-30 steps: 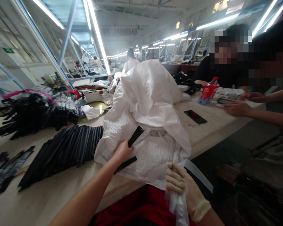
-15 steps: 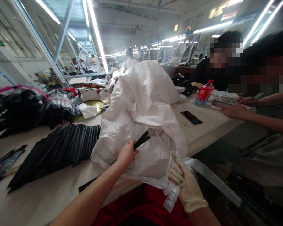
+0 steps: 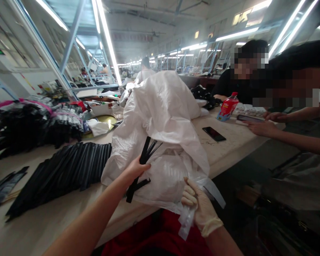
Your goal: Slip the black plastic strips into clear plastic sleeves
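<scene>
"What's crowding the counter (image 3: 229, 153)?"

"Mostly the big white sack (image 3: 170, 106). It fills the middle, right behind both hands, and hides part of what lies beyond."

"And around it?"

"To the left, a row of black strips (image 3: 66, 170) lies side by side, with pink-tied black bundles (image 3: 32, 122) behind it. A round tray (image 3: 111, 120) with a white cloth (image 3: 97, 126) sits farther back. On the right are a dark phone (image 3: 214, 133), a red-capped pouch (image 3: 227, 107) and some white packs (image 3: 250, 109). Two co-workers are on that side; the nearer one has both hands at a device (image 3: 246, 119)."

"The person's own hands?"

"The left hand (image 3: 136, 168), bare, is closed around a few black strips (image 3: 146, 151), held up in front of the sack near the counter's front edge. The right hand (image 3: 197, 204), gloved, is curled tight on clear plastic (image 3: 186, 224) that hangs below the fist."

"Counts?"

"One sack, one tray, one pouch, one phone lying loose, one glove. At least three strip ends fan out above the left hand; they overlap, so I can't give a total. The row and the bundles are too dense to count."
</scene>
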### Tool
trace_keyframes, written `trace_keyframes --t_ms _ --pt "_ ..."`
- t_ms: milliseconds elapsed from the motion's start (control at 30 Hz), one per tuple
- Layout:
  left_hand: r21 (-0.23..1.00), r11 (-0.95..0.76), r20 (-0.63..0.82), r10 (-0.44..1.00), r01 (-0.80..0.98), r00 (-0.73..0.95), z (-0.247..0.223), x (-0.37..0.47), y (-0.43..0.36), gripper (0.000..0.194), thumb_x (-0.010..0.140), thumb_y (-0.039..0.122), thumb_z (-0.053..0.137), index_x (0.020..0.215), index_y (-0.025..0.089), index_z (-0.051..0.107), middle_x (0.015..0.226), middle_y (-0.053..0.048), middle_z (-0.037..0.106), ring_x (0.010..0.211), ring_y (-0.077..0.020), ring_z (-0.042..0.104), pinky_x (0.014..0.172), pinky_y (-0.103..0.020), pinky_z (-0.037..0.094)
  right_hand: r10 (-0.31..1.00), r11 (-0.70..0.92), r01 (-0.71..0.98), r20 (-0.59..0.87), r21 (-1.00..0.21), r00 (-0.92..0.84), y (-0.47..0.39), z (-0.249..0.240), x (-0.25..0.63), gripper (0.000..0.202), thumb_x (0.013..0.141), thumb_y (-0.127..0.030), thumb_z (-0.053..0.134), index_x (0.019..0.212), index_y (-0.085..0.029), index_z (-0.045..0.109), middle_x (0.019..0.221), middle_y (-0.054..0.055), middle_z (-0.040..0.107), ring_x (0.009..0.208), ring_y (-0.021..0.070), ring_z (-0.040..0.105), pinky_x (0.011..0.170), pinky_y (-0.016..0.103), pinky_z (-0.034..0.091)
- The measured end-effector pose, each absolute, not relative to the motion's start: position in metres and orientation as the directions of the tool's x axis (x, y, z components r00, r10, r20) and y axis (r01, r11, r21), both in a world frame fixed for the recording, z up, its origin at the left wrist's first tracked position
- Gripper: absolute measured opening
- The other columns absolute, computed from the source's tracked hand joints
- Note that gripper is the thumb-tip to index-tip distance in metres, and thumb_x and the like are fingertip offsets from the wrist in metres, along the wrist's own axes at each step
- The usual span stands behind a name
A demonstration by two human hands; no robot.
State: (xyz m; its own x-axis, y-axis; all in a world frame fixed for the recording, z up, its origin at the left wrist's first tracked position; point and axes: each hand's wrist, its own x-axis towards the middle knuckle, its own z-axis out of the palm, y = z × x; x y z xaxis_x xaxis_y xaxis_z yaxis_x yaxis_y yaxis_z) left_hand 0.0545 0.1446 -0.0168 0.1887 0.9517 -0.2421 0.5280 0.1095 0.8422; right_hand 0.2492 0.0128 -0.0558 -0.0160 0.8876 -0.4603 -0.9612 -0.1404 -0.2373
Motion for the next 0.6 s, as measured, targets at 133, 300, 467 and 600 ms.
trace_keyframes --t_ms 133,300,467,600 --pt "0.893 0.306 -0.385 0.899 0.331 0.208 -0.01 0.049 0.129 0.041 0.071 0.03 0.064 0.107 0.014 0.053 0.051 0.011 0.039 0.036 -0.0035 0.033 0.036 -0.015 0.027 0.842 -0.228 -0.957 -0.53 -0.177 -0.103 0.019 -0.057 0.24 0.024 0.064 -0.013 0.075 0.078 -0.015 0.055 0.044 -0.014 0.033 0.029 -0.0012 0.026 0.03 0.009 0.02" --pt "0.869 0.464 -0.493 0.838 0.17 0.234 -0.016 0.05 0.112 0.048 0.066 0.032 0.071 0.107 0.014 0.052 0.051 0.011 0.039 0.036 -0.0024 0.032 0.035 -0.013 0.025 0.768 -0.279 -0.921 -0.639 -0.273 -0.043 0.027 -0.059 0.229 0.014 0.072 -0.015 0.067 0.079 -0.014 0.056 0.053 -0.006 0.054 0.032 0.0011 0.036 0.031 0.011 0.031" --pt "0.857 0.505 -0.513 0.813 0.108 0.276 -0.014 0.056 0.097 0.039 0.07 0.026 0.067 0.104 0.015 0.055 0.054 0.01 0.042 0.037 -0.0017 0.035 0.036 -0.013 0.026 0.816 -0.282 -0.787 -0.568 -0.548 0.103 0.038 -0.075 0.213 0.022 0.07 -0.032 0.07 0.078 -0.013 0.063 0.056 -0.001 0.063 0.034 0.0037 0.04 0.032 0.015 0.032" --pt "0.88 0.461 -0.474 0.833 0.113 0.285 -0.013 0.063 0.087 0.032 0.072 0.023 0.063 0.102 0.014 0.054 0.054 0.008 0.046 0.04 -0.0032 0.04 0.037 -0.013 0.028 0.915 -0.277 -0.574 -0.394 -0.771 0.089 0.036 -0.09 0.203 0.042 0.068 -0.052 0.068 0.077 -0.01 0.068 0.037 -0.006 0.046 0.035 0.0066 0.038 0.037 0.02 0.03"
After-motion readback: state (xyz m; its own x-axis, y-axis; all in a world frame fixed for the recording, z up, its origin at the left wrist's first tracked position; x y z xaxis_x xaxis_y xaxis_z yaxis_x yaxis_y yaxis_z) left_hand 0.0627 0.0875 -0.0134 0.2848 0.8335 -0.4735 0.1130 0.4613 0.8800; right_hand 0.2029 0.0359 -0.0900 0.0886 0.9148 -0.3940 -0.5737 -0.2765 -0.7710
